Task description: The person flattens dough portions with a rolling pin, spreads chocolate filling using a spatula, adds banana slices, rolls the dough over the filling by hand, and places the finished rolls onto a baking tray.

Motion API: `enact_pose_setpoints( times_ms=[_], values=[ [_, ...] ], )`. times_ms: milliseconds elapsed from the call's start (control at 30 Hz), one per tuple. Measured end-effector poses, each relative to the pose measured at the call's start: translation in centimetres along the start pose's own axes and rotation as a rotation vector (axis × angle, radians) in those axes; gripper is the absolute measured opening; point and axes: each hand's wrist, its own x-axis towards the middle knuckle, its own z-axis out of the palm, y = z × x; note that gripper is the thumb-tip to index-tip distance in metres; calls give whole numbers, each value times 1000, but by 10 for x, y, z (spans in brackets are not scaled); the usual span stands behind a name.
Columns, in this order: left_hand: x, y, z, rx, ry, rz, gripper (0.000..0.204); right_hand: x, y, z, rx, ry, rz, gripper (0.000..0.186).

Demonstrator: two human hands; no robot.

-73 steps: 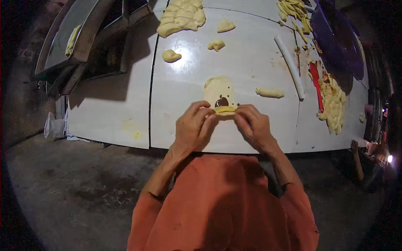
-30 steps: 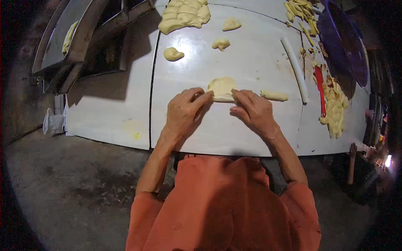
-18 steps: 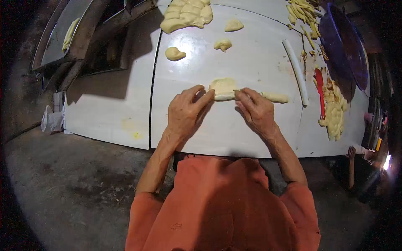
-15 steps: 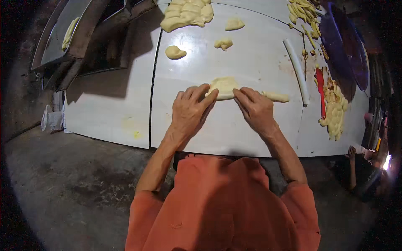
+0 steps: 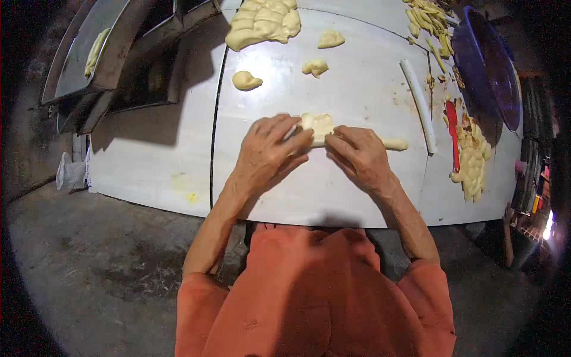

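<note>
So the dough sheet [image 5: 318, 123] sat flat on the glossy white surface [image 5: 297, 190], right between the 2 hands. Thin, soft, pale yellow, a bit rumpled, with its near edge curled into a fat little roll. The left hand [image 5: 270, 143] had its fingers pinching the left end of that curl, and the right hand [image 5: 360, 152] had its fingers bunched and pinching the right end. A smooth dough roll [image 5: 396, 144] poked out from behind the right hand.

Farther off lay 3 lumpy blobs, the nearest a rounded dough lump [image 5: 245, 80], plus a big pillowy dough slab [image 5: 264, 25]. Over right were a smooth white rod [image 5: 419, 107], a flat red spatula [image 5: 452, 134] touching some bumpy, brown-smeared dough [image 5: 474, 157], and a shiny purple basin [image 5: 482, 65]. Print on the white strip [image 5: 88, 163] at far left was too tiny to read.
</note>
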Motion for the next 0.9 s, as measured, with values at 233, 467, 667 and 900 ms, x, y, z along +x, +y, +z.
enact_pose_setpoints(
  times_ms=[233,467,667,900],
  values=[
    [6,7,4,10,33,-223,34,8,11,2,-66,61,103,29],
    [17,7,8,79,62,-282,36,22,12,2,-175,18,118,38],
    [22,1,14,176,-30,-247,33,24,19,5,-152,15,57,33],
    [30,-6,4,110,1,-281,33,36,22,-10,-6,11,85,33]
  ],
)
